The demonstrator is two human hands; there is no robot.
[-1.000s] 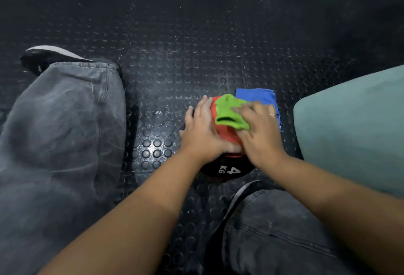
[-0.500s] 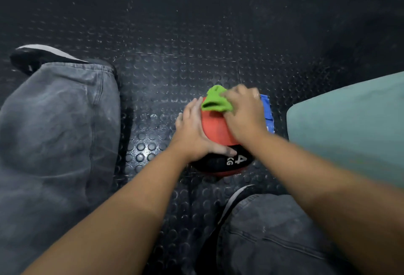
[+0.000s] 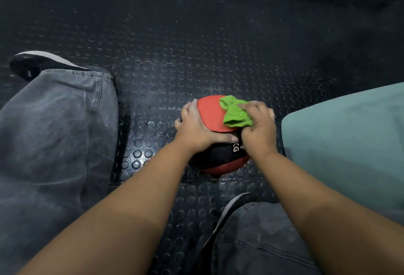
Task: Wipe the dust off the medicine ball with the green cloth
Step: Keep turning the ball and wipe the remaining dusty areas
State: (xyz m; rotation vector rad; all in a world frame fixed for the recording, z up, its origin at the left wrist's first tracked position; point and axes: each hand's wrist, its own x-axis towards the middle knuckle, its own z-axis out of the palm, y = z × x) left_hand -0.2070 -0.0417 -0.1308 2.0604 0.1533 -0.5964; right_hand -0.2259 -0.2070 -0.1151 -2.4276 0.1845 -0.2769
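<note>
studded black floor [image 3: 196,45] underneath, and the red-and-black medicine ball [image 3: 211,113] sits right on it. left hand [image 3: 194,128] flat against the ball's left side, fingers straight, grip apart. right hand [image 3: 259,126] on top, grip clamped on the bunched green cloth [image 3: 235,114], pressing it onto the red panel.

red-black medicine ball [image 3: 211,113], green cloth [image 3: 236,114]

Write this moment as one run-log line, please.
step: wiping | left hand steadies red-and-black rubber medicine ball | right hand grips crumpled green cloth against its red top | floor: black studded rubber mat
</note>
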